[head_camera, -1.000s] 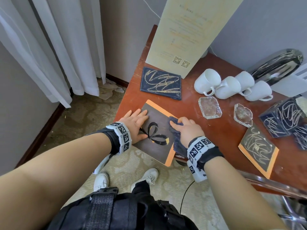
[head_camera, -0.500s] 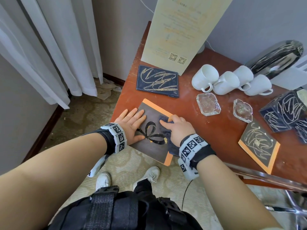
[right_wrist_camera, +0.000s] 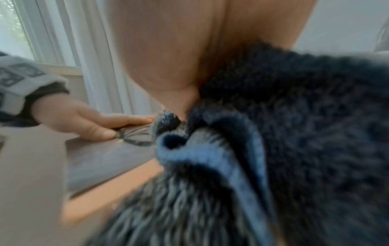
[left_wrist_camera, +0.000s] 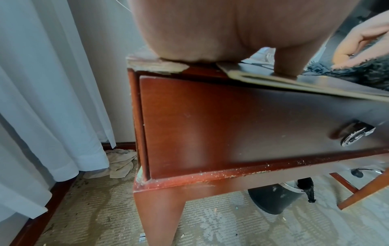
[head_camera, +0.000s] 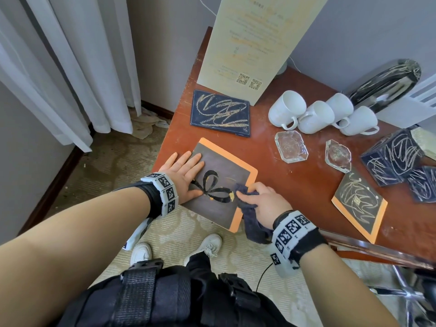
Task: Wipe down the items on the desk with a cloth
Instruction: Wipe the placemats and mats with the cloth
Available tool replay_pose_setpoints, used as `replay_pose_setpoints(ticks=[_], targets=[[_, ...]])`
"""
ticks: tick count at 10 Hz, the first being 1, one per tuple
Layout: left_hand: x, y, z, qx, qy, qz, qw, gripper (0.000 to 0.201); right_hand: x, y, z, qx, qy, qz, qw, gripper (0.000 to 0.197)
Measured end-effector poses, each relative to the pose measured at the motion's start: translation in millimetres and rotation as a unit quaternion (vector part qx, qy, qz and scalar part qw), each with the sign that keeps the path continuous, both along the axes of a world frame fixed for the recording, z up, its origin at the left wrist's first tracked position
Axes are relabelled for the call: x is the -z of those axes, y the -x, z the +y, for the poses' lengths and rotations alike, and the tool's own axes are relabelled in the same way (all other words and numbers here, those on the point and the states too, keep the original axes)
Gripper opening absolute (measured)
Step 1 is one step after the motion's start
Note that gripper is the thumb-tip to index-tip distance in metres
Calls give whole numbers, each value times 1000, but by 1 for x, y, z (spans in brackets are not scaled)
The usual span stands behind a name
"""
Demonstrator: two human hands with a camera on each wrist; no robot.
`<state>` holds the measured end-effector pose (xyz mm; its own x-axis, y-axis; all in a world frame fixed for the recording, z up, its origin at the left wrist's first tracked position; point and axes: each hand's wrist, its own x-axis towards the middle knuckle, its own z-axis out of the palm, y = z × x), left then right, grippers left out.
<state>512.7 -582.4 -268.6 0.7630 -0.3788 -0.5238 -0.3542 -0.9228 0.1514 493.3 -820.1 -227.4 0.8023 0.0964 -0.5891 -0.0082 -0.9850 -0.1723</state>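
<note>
Bunched in the right hand (head_camera: 266, 201), the dark blue fluffy cloth (head_camera: 250, 215) has swept back to the orange-bordered grey card's (head_camera: 217, 208) right edge, while the flat left hand (head_camera: 184, 175) still pins it, so wiping continues.

The head view looks steeply down on the desk (head_camera: 295, 190). The left wrist view sits low at its front edge, the right wrist view close above; all share the orange-edged board (head_camera: 221, 182).
</note>
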Motion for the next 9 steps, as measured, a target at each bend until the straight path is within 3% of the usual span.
replay_pose_setpoints(ticks=[1, 2, 3, 4, 5, 6, 8, 9], targets=[[0, 0, 0, 2, -2, -1, 1000, 77, -1, -15, -5, 47, 34, -39, 998, 19], [0, 0, 0, 1, -1, -2, 1000, 77, 0, -17, 8, 38, 65, -61, 995, 41], [0, 0, 0, 1, 0, -5, 1000, 77, 3, -7, 21, -31, 100, -50, 993, 47], [0, 1, 0, 1, 0, -5, 1000, 77, 4, -3, 15, -83, 105, -9, 991, 27], [-1, 1, 1, -2, 6, -6, 1000, 77, -4, -9, 19, -58, 86, -8, 995, 13], [-1, 2, 1, -3, 9, -7, 1000, 77, -6, -15, 30, -14, 54, -77, 995, 56], [-2, 3, 1, -5, 12, -9, 1000, 78, -2, -6, 46, -128, 102, -56, 985, 52], [-3, 2, 1, -6, 12, -4, 1000, 78, -6, -2, 40, -129, 85, -54, 986, 53]])
